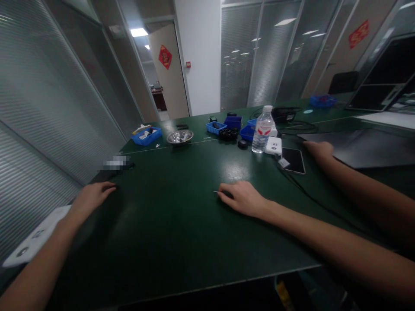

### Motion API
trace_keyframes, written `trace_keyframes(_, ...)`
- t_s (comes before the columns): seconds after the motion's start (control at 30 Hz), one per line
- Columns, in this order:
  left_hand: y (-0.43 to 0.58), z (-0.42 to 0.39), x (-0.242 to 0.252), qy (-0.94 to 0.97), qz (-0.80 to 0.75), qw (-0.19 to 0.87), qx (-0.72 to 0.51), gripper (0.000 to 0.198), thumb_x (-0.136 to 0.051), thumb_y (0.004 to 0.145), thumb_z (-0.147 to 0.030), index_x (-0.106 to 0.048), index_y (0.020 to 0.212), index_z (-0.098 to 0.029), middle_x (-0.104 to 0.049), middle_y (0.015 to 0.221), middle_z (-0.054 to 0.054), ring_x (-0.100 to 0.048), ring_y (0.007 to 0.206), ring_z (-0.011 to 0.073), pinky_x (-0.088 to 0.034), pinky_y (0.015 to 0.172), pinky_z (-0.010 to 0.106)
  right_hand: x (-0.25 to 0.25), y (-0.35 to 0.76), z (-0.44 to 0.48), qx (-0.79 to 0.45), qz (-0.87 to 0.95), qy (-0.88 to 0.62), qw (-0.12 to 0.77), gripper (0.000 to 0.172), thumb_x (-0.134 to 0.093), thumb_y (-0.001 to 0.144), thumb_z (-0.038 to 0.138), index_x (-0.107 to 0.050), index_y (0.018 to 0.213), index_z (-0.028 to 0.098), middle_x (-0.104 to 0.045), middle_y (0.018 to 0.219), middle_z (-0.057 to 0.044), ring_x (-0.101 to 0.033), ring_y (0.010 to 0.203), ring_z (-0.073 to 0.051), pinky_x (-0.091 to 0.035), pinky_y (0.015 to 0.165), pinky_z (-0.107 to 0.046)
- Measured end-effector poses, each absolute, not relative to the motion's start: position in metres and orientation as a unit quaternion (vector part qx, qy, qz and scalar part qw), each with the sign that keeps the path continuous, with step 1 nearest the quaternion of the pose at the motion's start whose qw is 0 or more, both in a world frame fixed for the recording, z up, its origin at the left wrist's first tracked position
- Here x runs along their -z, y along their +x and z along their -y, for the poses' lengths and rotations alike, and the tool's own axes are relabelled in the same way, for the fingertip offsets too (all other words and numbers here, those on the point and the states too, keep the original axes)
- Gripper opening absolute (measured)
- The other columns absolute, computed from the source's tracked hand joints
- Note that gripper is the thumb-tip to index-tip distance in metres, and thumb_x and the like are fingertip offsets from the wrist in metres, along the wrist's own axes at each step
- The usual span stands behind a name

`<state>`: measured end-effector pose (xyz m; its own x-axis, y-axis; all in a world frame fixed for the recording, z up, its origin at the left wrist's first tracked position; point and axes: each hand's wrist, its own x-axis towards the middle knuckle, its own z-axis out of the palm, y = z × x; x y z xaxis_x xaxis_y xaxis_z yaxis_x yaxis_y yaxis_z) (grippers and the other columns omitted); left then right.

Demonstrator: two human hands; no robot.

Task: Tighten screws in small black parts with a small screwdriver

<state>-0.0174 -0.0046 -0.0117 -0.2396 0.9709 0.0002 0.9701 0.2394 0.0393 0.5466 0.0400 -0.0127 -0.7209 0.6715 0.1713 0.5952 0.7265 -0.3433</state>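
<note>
My left hand (92,196) lies flat near the left edge of the green table (181,233), fingers stretched out and holding nothing. Just beyond it is a dark object (115,169) with a blurred label. My right hand (243,198) rests mid-table with its fingers curled over a small dark thing (228,195), and a thin pale tip pokes out to the left. I cannot make out what that thing is.
Another person's hand (319,151) rests at the right beside a black phone (293,160) and a white power bank (274,146). Further back stand a water bottle (262,129), blue bins (146,136), a metal dish (180,137) and cables. White paper (35,237) overhangs the left edge.
</note>
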Motion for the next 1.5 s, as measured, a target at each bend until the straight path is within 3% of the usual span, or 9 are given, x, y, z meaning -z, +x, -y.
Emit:
trace_keyframes(0.2,-0.027,0.008,0.006,0.585,-0.810,0.033,-0.035,0.048,-0.048,0.094,-0.042,-0.067,0.126,-0.012,-0.073,0.123,0.011,-0.068,0.106,0.0281,-0.050,0.088,0.032,0.011,0.547,-0.040,-0.137,0.919,-0.343,0.140,0.030,-0.045,0.103,0.041,-0.067,0.108,0.020,-0.064,0.074,0.000,-0.054,0.061,-0.011,-0.034,0.060,-0.025)
trace_keyframes(0.4,-0.027,0.006,0.003,0.577,-0.815,0.029,-0.048,0.042,-0.054,0.092,-0.041,-0.067,0.124,-0.017,-0.076,0.108,0.001,-0.070,0.097,0.0209,-0.049,0.078,0.024,0.009,0.547,-0.039,-0.127,0.920,-0.345,0.133,0.031,-0.044,0.103,0.040,-0.067,0.108,0.020,-0.065,0.075,-0.001,-0.055,0.062,-0.012,-0.034,0.060,-0.025)
trace_keyframes(0.53,-0.027,0.007,0.001,0.575,-0.817,0.013,-0.049,0.039,-0.056,0.091,-0.041,-0.072,0.117,-0.016,-0.076,0.107,0.004,-0.069,0.094,0.0234,-0.048,0.076,0.025,0.010,0.547,-0.040,-0.139,0.919,-0.347,0.128,0.033,-0.043,0.104,0.041,-0.067,0.108,0.020,-0.066,0.076,-0.001,-0.056,0.062,-0.012,-0.035,0.061,-0.025)
trace_keyframes(1.13,-0.031,0.011,0.000,0.586,-0.809,0.023,-0.035,0.041,-0.049,0.094,-0.035,-0.073,0.122,-0.016,-0.072,0.126,0.009,-0.068,0.108,0.0278,-0.048,0.093,0.033,0.009,0.548,-0.039,-0.143,0.917,-0.347,0.132,0.033,-0.044,0.103,0.042,-0.067,0.110,0.020,-0.066,0.078,-0.002,-0.057,0.064,-0.013,-0.036,0.060,-0.025)
trace_keyframes(1.5,-0.020,0.018,-0.002,0.579,-0.812,-0.016,-0.077,0.038,-0.048,0.093,-0.038,-0.072,0.115,-0.018,-0.077,0.110,0.003,-0.070,0.099,0.0253,-0.051,0.086,0.031,0.009,0.548,-0.039,-0.144,0.917,-0.350,0.124,0.033,-0.044,0.103,0.043,-0.067,0.110,0.020,-0.066,0.079,-0.002,-0.057,0.065,-0.012,-0.036,0.060,-0.025)
